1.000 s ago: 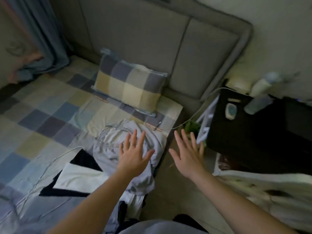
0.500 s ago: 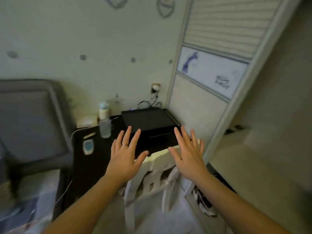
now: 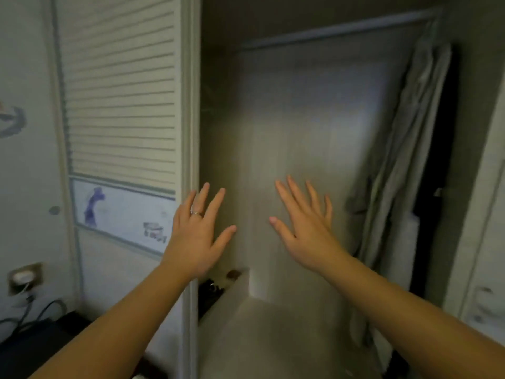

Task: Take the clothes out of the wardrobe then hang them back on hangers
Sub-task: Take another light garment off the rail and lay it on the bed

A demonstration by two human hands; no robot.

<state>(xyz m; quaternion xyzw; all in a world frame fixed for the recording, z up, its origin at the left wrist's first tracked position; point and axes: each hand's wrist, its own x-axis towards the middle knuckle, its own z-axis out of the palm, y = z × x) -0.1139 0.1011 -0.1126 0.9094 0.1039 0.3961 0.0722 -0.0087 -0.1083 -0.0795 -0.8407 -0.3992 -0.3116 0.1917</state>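
The open wardrobe point(image 3: 308, 127) fills the middle of the view, with a hanging rail point(image 3: 338, 30) across its top. A pale grey garment point(image 3: 404, 149) hangs at the right end of the rail, with dark clothing point(image 3: 434, 170) behind it. My left hand point(image 3: 198, 231) is raised in front of the wardrobe's left edge, fingers spread and holding nothing. My right hand point(image 3: 306, 225) is raised before the bare back panel, also spread and holding nothing. Neither hand touches the clothes.
A louvred wardrobe door point(image 3: 120, 86) with a painted panel stands at the left. A wall socket with cables point(image 3: 24, 280) is at the lower left above a dark surface point(image 3: 32, 340). A low shelf with small dark items point(image 3: 216, 288) sits inside the wardrobe's lower left.
The view has swung right from the bed, past the black bedside table, to the open wardrobe. Both hands stay raised and spread, holding nothing.
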